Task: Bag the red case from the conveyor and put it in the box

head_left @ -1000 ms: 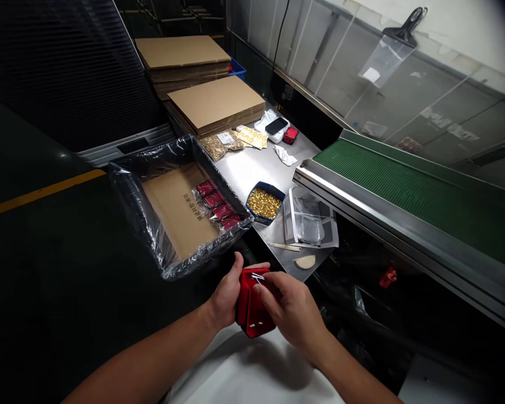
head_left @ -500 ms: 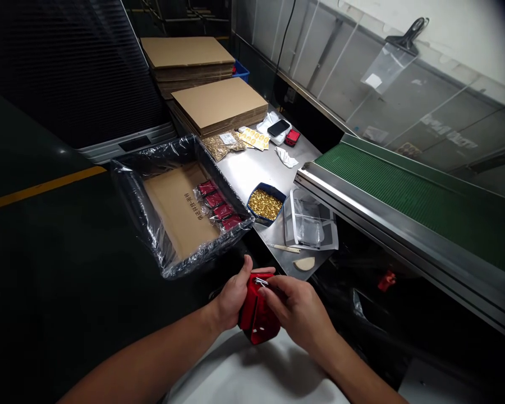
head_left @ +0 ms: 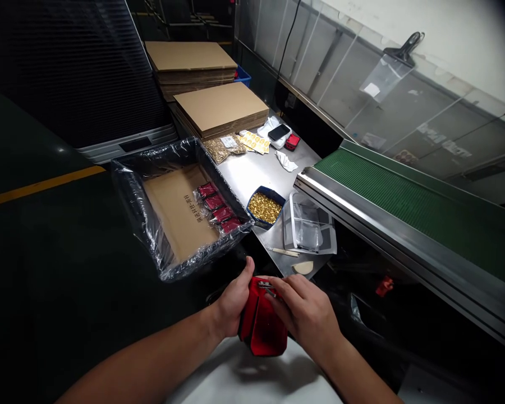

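My left hand (head_left: 232, 300) grips the left side of a small red box (head_left: 261, 326), held just above my lap. My right hand (head_left: 306, 311) is closed at the box's top edge, its fingertips pinching a small metal clip-like piece (head_left: 266, 285) there. In front of the hands stands a cardboard carton lined with clear plastic (head_left: 168, 202); several red packets (head_left: 217, 206) lie in a row along its right side.
A steel table (head_left: 252, 168) carries a blue bowl of gold pieces (head_left: 264, 206), a clear plastic tray (head_left: 309, 227), a small stick (head_left: 283, 252), a bag of gold bits (head_left: 223, 147), a phone (head_left: 278, 132) and flat cardboard stacks (head_left: 219, 106). A green conveyor belt (head_left: 404, 196) runs along the right.
The red box has tipped and sunk a little toward my lap, both hands staying on it. My right fingers have shifted along its top edge.
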Available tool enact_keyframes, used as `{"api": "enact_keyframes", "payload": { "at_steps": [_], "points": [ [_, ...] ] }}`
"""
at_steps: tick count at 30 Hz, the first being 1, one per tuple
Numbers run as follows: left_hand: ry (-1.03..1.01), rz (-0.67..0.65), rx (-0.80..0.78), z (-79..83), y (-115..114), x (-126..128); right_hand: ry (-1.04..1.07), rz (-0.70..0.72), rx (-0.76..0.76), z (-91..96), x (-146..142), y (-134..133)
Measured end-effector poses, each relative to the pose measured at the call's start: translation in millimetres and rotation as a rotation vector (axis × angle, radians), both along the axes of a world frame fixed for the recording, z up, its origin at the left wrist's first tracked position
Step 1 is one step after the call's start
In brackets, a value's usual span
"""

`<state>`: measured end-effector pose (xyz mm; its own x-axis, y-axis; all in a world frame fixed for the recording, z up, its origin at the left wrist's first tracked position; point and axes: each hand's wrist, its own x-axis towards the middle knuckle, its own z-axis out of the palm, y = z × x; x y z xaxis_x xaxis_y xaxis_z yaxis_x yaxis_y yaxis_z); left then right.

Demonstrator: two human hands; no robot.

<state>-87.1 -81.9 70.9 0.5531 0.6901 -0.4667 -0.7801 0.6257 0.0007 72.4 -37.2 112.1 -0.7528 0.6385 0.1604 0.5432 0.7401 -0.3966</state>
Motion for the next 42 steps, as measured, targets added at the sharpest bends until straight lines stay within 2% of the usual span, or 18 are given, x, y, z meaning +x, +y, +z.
{"api": "enact_keyframes", "payload": {
  "at_steps": [3, 8, 12, 14, 17, 19, 21, 22, 24, 26, 28, 30, 32, 35, 39, 42],
  "points": [
    [-0.040, -0.040, -0.021, 0.0, 0.7, 2.1, -0.013, 0.034, 0.000, 1.3, -0.2, 0.8],
    [-0.060, -0.063, -0.003, 1.0, 1.8, 5.5, -0.027, 0.081, 0.087, -3.6, 2.9, 4.9],
    [-0.057, -0.089, 0.003, 2.0, 1.9, 6.7, 0.022, 0.075, 0.114, -3.7, 12.2, 10.2],
    [-0.032, -0.078, -0.006, 2.0, 2.5, 6.5, 0.096, -0.015, 0.051, 1.3, 18.1, 8.5],
    [0.049, 0.008, -0.046, 2.0, 5.6, 7.1, 0.215, -0.130, -0.083, 11.1, 22.2, -2.9],
    [0.074, 0.052, -0.106, 2.4, 9.6, 9.3, 0.288, -0.055, -0.077, 14.4, 20.0, -13.4],
    [0.057, 0.041, -0.187, 2.9, 14.3, 13.3, 0.360, 0.068, -0.058, 12.7, 14.9, -21.9],
    [0.057, 0.025, -0.227, 3.1, 16.4, 15.8, 0.399, 0.085, -0.063, 10.1, 12.0, -24.3],
    [0.188, 0.030, -0.269, 3.0, 18.5, 20.7, 0.474, -0.046, -0.148, 3.6, 6.9, -25.0],
    [0.534, 0.133, -0.176, 3.6, 16.6, 24.2, 0.560, -0.359, -0.346, -2.4, 3.6, -20.6],
    [0.924, 0.252, 0.079, 6.9, 11.1, 25.2, 0.650, -0.666, -0.612, -5.9, 2.0, -13.4],
    [1.145, 0.285, 0.377, 13.3, 4.5, 24.3, 0.750, -0.819, -0.834, -7.4, 2.1, -6.9],
    [1.206, 0.256, 0.543, 21.1, -0.4, 22.8, 0.833, -0.856, -0.942, -8.0, 3.1, -3.6],
    [1.261, 0.229, 0.606, 28.8, -2.6, 21.0, 0.909, -0.894, -1.003, -8.9, 4.9, -4.0],
    [1.381, 0.219, 0.697, 28.8, -1.4, 20.0, 0.869, -0.887, -0.993, -9.7, 6.0, -6.6],
    [1.431, 0.204, 0.700, 28.0, 0.0, 19.5, 0.815, -0.853, -0.947, -8.9, 6.7, -7.1]
  ]
}}
